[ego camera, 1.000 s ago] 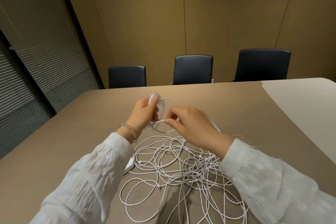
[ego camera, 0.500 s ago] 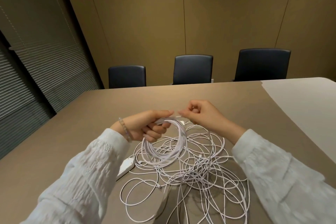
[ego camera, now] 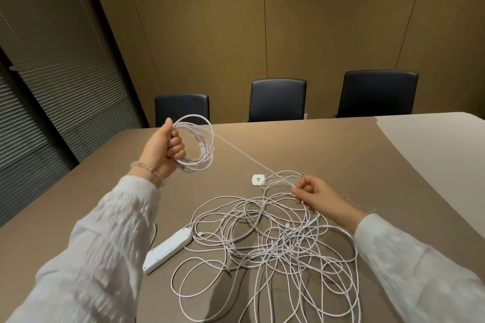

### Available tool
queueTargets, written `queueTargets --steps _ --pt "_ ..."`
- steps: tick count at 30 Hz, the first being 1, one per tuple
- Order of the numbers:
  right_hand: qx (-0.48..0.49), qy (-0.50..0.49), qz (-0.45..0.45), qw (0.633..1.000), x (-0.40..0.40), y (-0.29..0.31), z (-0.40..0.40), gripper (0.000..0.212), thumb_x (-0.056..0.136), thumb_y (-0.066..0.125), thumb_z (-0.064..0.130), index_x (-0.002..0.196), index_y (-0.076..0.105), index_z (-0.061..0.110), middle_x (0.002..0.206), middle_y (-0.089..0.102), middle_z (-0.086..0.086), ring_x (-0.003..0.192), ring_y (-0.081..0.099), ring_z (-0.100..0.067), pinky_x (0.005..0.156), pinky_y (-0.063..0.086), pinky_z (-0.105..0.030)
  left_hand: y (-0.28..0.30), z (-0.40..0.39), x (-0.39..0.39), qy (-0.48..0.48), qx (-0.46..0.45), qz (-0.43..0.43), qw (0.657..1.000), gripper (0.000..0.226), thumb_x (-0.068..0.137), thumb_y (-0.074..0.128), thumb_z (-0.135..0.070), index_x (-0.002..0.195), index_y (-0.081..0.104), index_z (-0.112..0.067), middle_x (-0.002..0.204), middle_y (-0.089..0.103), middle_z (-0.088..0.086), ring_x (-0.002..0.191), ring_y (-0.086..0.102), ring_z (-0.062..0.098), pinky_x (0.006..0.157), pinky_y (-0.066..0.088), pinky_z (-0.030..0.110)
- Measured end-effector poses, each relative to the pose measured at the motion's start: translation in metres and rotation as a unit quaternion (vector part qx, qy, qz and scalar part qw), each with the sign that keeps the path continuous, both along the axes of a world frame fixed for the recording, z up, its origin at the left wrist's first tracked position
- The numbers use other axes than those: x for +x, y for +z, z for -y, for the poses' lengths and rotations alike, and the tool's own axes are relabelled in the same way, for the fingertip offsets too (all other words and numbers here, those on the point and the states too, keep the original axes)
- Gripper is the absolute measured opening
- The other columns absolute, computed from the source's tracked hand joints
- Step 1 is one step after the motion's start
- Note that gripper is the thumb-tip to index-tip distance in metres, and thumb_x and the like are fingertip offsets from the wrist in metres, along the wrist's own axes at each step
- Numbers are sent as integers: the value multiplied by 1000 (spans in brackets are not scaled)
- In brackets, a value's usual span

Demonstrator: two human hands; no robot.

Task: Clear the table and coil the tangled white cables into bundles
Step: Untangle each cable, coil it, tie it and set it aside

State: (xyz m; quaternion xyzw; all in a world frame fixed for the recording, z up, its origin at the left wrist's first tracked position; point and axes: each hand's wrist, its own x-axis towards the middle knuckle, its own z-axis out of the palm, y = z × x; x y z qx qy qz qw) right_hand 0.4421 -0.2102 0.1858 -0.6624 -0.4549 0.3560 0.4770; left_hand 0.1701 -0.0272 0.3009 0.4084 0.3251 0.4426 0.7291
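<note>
While the tangled white cables [ego camera: 265, 238] sprawl loosely over the near middle of the desk [ego camera: 341, 155], we hold a coiled bundle [ego camera: 198, 147] raised above its far left part — our left hand [ego camera: 162, 149] curls its fingers round the loops. One taut strand [ego camera: 252, 160] runs from the coil down to our right hand [ego camera: 319, 198], which pinches it just over the tangle. Beside the heap lie a white power strip [ego camera: 168, 250] and a small white adapter [ego camera: 257, 180].
</note>
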Motion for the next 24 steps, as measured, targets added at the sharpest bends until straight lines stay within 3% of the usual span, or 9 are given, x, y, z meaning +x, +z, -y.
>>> queueTargets --steps 2,5,7,10,14,18,22,24 --pt "-3 4 74 997 -2 -5 0 16 89 65 10 76 55 14 65 62 -6 40 44 -8 40 39 -23 -5 -1 2 70 45 -68 994 45 101 41 -46 65 37 -20 40 26 -8 31 22 6 36 23 15" --pt "-16 43 219 975 -18 3 -2 17 85 69 23 69 63 22 65 67 4 58 57 -9 64 49 -33 -13 4 13 142 81 -170 972 48 98 46 -51 60 42 -21 43 34 -8 38 29 10 49 29 21" --pt "-17 86 306 948 -39 18 -1 13 88 65 29 79 67 21 75 69 4 72 60 -13 68 45 -30 -18 10 23 157 117 -247 949 49 97 44 -54 62 49 -19 53 43 -3 49 38 14 59 36 25" --pt "6 116 416 902 -72 47 2 17 93 55 38 93 66 24 92 69 3 90 61 -20 71 42 -29 -24 24 37 128 179 -302 928 49 100 39 -52 70 52 -14 61 47 2 55 43 16 57 39 26" --pt "62 111 448 885 -90 77 2 22 96 47 43 97 62 26 100 68 3 97 60 -25 77 42 -33 -27 41 49 26 208 -328 921 41 100 45 -46 79 55 -13 62 47 1 52 42 14 55 38 25" --pt "115 79 477 868 -90 96 -2 22 96 48 44 99 63 28 105 61 5 96 58 -23 70 34 -30 -25 66 54 -108 218 -352 904 30 99 52 -34 81 60 -11 61 47 -1 50 39 11 49 35 22" --pt "130 53 440 887 -80 103 -4 16 88 61 44 92 57 29 95 63 9 87 57 -16 70 39 -29 -26 86 60 -207 152 -338 905 28 101 49 -30 88 55 -7 55 48 1 44 43 11 45 41 22" --pt "123 47 424 896 -73 103 -6 22 83 65 48 87 53 30 89 63 12 82 56 -13 68 41 -30 -27 89 61 -243 120 -327 905 29 101 48 -32 79 51 -13 51 41 -1 40 36 10 40 35 19"
